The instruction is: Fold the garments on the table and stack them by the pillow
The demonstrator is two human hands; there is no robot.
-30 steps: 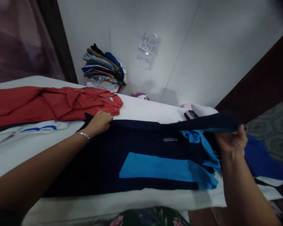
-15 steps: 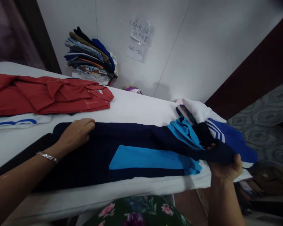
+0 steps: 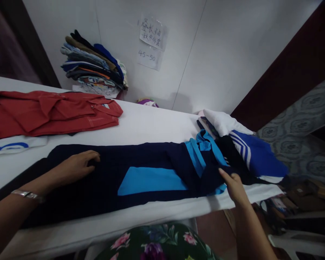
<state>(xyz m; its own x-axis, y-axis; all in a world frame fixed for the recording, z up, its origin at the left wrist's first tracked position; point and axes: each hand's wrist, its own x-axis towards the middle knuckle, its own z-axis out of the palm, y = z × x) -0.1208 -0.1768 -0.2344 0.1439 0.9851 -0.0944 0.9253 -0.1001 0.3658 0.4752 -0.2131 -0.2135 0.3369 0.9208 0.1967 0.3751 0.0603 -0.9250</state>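
A long navy garment with bright blue panels, which looks like a jacket (image 3: 146, 153), lies flattened along the table. My left hand (image 3: 76, 166) rests on its left part, fingers bent and thumb apart, with no cloth visibly gripped. At the garment's right end, my right hand (image 3: 237, 186) has its thumb over a folded-in navy part, probably a sleeve (image 3: 212, 177); the other fingers are partly hidden by cloth. Just behind that spot, the bright blue lining or collar (image 3: 203, 141) stands up in a loose bunch.
A red shirt (image 3: 51, 112) lies at the back left, over a white cloth with blue marks (image 3: 13, 144). Blue and white clothes (image 3: 262, 155) are heaped at the right end. A stack of folded clothes (image 3: 92, 65) stands by the wall. The white table's front edge (image 3: 141, 213) is nearest me.
My right hand has brought the navy sleeve-like part leftward and down onto the garment, partly covering the blue panel. My left hand has loosened from the back edge. The view has shifted slightly.
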